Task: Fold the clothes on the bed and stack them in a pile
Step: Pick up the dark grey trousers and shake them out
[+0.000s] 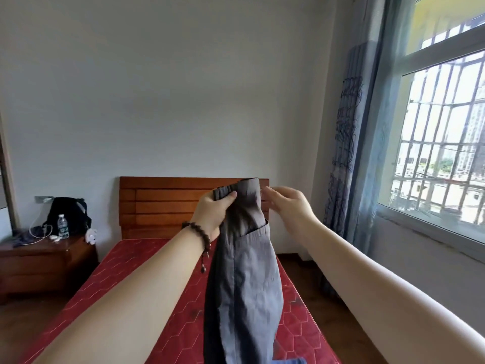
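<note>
A pair of grey trousers [246,279] hangs in the air over the red mattress [147,279]. My left hand [214,210], with a bead bracelet on its wrist, grips the bunched elastic waistband at the top. Just to the right of the waistband's raised corner is my right hand [287,203], its fingers loosely curled and holding nothing. The trouser legs drop out of the frame at the bottom. A bit of blue cloth [288,360] shows at the bottom edge.
A wooden headboard [168,203] stands against the far wall. Left of the bed, a bedside cabinet [44,261] carries a black backpack [68,214], a water bottle and a cable. Blue curtains [349,153] and a barred window are on the right.
</note>
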### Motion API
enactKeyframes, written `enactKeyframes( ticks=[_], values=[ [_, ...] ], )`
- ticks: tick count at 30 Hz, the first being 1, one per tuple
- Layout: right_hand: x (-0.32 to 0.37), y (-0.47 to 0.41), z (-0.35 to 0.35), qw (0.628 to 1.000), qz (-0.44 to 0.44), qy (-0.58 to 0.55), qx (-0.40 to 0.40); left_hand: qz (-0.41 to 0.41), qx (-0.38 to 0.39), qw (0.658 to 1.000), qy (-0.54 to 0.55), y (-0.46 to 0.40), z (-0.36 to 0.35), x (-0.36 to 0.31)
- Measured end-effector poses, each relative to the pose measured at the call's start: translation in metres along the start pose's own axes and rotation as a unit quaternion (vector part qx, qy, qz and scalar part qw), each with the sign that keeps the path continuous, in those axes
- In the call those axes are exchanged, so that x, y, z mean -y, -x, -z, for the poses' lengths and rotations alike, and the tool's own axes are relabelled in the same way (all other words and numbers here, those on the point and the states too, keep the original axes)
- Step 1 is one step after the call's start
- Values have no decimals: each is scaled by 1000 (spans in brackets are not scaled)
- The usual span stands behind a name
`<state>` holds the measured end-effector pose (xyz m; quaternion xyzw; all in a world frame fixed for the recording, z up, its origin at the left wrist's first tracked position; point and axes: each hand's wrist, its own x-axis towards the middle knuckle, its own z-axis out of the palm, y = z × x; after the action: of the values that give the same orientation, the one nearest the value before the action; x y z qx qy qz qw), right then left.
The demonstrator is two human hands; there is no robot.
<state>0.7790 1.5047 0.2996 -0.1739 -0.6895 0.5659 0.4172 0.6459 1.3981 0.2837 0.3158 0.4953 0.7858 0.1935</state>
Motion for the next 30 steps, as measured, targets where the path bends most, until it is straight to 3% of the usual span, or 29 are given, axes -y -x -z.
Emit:
enactKeyframes(
  ticks=[1,3,7,10,15,19,22,27,30],
  values=[
    [1,-1,7,996,35,73,-26,-5,11,1000,-5,0,5,-6],
    [-1,-3,18,994,33,102,-27,-28,55,998,-8,0,15,-17],
    [-11,-7,29,990,-92,-5,107,-51,133,990,-8,1,30,-48],
    [-11,-1,21,969,-136,-113,175,-72,126,989,-32,-3,42,-66],
    [6,1,-12,981,-70,-146,104,-99,60,992,-40,-6,80,-78],
    [16,1,-35,985,-40,-154,73,-43,82,989,-119,8,112,-55],
    [20,2,-47,988,-22,-146,45,-47,39,991,-120,12,119,-48],
    [17,11,-39,989,-31,-94,109,-98,37,992,-71,16,121,-62],
    [15,16,-40,991,-9,-76,107,-91,44,994,-46,22,128,-62]
  ],
)
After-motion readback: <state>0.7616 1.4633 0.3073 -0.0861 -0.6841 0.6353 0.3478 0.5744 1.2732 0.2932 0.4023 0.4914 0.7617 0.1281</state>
